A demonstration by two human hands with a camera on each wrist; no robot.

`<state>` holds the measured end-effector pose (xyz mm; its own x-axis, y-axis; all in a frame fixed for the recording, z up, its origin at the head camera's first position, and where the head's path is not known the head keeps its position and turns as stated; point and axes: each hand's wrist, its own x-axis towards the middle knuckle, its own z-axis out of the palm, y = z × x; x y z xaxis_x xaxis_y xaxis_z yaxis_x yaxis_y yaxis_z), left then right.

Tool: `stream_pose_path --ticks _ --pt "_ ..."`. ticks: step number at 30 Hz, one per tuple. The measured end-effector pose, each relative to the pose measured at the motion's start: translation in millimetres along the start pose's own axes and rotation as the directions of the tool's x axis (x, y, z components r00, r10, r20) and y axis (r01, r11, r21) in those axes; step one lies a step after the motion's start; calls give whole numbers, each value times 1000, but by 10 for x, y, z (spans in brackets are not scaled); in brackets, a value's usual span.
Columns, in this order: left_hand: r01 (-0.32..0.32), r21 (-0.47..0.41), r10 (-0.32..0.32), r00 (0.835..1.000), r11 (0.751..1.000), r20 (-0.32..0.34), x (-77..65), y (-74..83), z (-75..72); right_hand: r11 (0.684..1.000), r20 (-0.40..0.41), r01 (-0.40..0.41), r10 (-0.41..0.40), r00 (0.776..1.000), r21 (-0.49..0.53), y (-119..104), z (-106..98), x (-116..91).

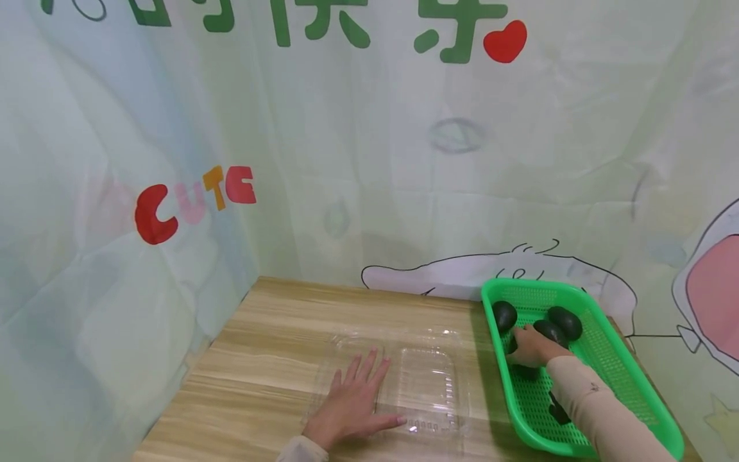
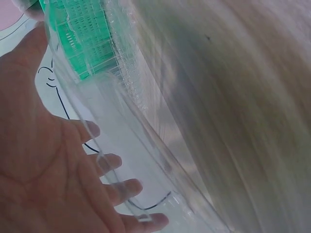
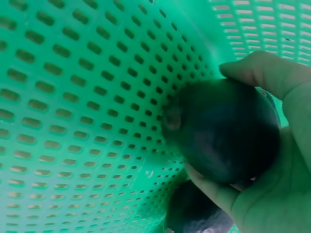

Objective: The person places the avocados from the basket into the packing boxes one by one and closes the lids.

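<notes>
My left hand (image 1: 353,407) lies with its fingers spread on a clear plastic clamshell container (image 1: 427,378) on the table. In the left wrist view, the fingertips (image 2: 127,188) show against the container's clear wall. My right hand (image 1: 534,350) reaches into a green plastic basket (image 1: 626,369) at the right. Close up in the right wrist view, thumb and fingers grip a dark, smooth avocado (image 3: 228,131). Another avocado (image 3: 194,211) lies just below it. Inside the basket, more dark avocados (image 1: 566,322) sit around the hand, one of them (image 1: 504,316) against the left wall.
A wood-grain table (image 1: 271,321) carries both the container and the basket. Behind it hangs a pale printed cloth (image 1: 346,160) with lettering and cartoon drawings. Under the right sleeve (image 1: 600,398), a black object (image 1: 558,410) is partly hidden.
</notes>
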<state>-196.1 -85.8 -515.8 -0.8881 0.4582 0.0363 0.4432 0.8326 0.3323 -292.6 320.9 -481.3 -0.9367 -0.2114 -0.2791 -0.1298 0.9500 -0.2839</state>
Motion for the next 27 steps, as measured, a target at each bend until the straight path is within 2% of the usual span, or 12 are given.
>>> stream_pose_path --ticks 5,13,20,27 --pt "6 -5 -6 1000 1000 6 6 11 -10 999 -28 -4 5 1000 48 66 38 -4" --pt "2 -20 -2 1000 1000 20 24 -8 9 992 -65 51 -44 997 114 118 86 -1" --pt "13 -37 -11 999 999 42 41 -11 7 998 -92 41 -37 995 41 55 76 -25" --pt "16 -68 -12 999 998 53 67 1 17 997 -93 41 -36 995 59 96 106 -9"
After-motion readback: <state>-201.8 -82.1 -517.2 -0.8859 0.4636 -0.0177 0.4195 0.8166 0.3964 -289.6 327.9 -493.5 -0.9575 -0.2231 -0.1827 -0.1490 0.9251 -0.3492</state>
